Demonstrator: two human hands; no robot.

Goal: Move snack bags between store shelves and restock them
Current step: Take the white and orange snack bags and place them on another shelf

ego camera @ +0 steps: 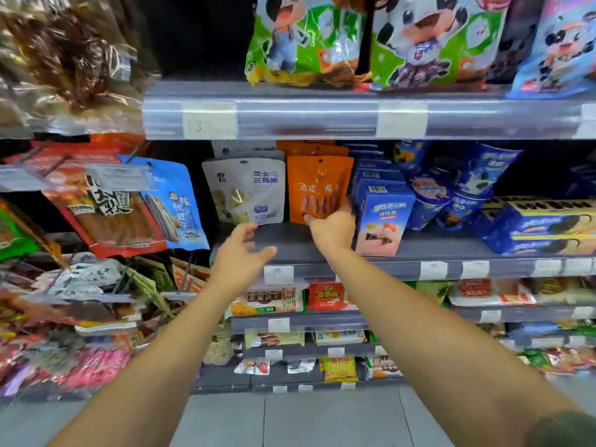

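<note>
An orange snack bag (317, 185) stands upright at the front of a row of like bags on the middle shelf (290, 250). My right hand (332, 230) grips its lower edge, fingers on the front and thumb at the right side. Left of it stands a white and grey snack bag (245, 188) with a blueberry picture. My left hand (242, 253) hovers just below that white bag with fingers spread and nothing in it.
Blue cookie boxes (383, 217) and blue tubs (451, 188) stand right of the orange bags. Big green cartoon bags (306, 37) fill the upper shelf. Hanging bags, a blue one (174, 204) among them, crowd the left rack. Lower shelves hold small packets above a grey floor.
</note>
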